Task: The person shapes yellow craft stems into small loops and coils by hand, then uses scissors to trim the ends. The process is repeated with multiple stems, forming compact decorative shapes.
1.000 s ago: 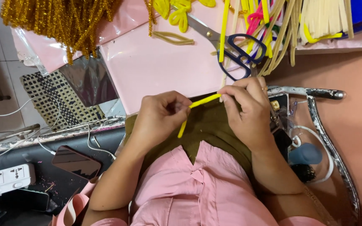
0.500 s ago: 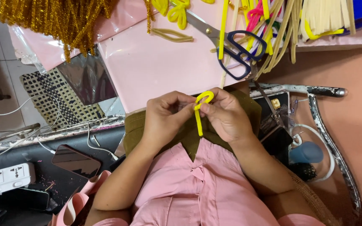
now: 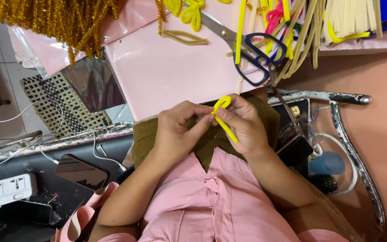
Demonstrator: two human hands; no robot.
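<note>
Pipe cleaner: yellow pipe cleaner (image 3: 225, 120), pinched where the two hands meet, above the person's lap.
Long axis: the straight tail runs on a slant from the fingers down and toward the right hand's palm; the upper end is bent into a small loop standing just above the fingertips.
Left hand: left hand (image 3: 175, 130), knuckles up, wrist bent inward; thumb and forefinger closed on the pipe cleaner just below the loop.
Right hand: right hand (image 3: 243, 126), back toward the camera, fingers curled and closed over the same spot; the tail lies across its fingers.
Forearms: both come up from the lower edge and converge over the pink shirt (image 3: 211, 201).
Hidden: the fingertips cover the base of the loop, so I cannot tell whether it is twisted shut or only bent over. The lower tip of the tail ends against the right hand.
Beyond the fingers: pink sheet (image 3: 171, 71) on the tabletop; scissors (image 3: 247, 42) with dark blue handles lie past the right hand's fingers.
Far left of the fingers: heap of gold tinsel stems (image 3: 63, 20), cut off by the top edge.
Far right of the fingers: mixed bundle of stems (image 3: 305, 27), also cut off at the top.
</note>
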